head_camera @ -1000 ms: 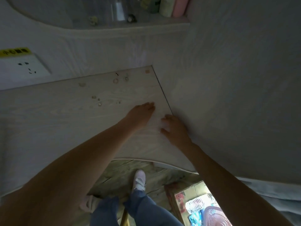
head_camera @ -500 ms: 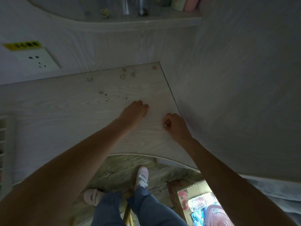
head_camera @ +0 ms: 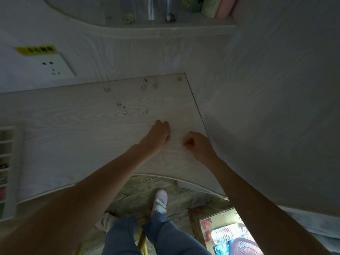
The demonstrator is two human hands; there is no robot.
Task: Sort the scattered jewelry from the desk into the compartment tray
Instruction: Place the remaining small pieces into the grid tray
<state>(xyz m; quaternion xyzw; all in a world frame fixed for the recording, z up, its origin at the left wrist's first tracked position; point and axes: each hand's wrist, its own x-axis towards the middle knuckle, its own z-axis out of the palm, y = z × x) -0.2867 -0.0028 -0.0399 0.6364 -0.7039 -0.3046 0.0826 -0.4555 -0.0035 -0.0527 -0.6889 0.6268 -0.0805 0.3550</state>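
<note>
My left hand [head_camera: 156,137] rests palm-down on the pale wood-grain worktop [head_camera: 73,137], fingers [head_camera: 161,125] curled loosely together, holding nothing I can see. My right hand [head_camera: 199,146] sits just beside it, near the side wall, fingers [head_camera: 187,142] pinched tight at the tips; whether a piece is caught between them I cannot tell. Scattered jewelry lies beyond both hands: a ring [head_camera: 143,87] and a small piece [head_camera: 155,85] near the back wall, another piece [head_camera: 107,89] to their left, a round item [head_camera: 179,79] in the far corner, and a cluster of studs [head_camera: 124,112] nearer my left hand. The tray [head_camera: 12,162] stands at the worktop's left edge, well apart from the hands, its compartments stacked in a column, some holding blurred items. A socket [head_camera: 53,68] sits on the back wall.
</note>
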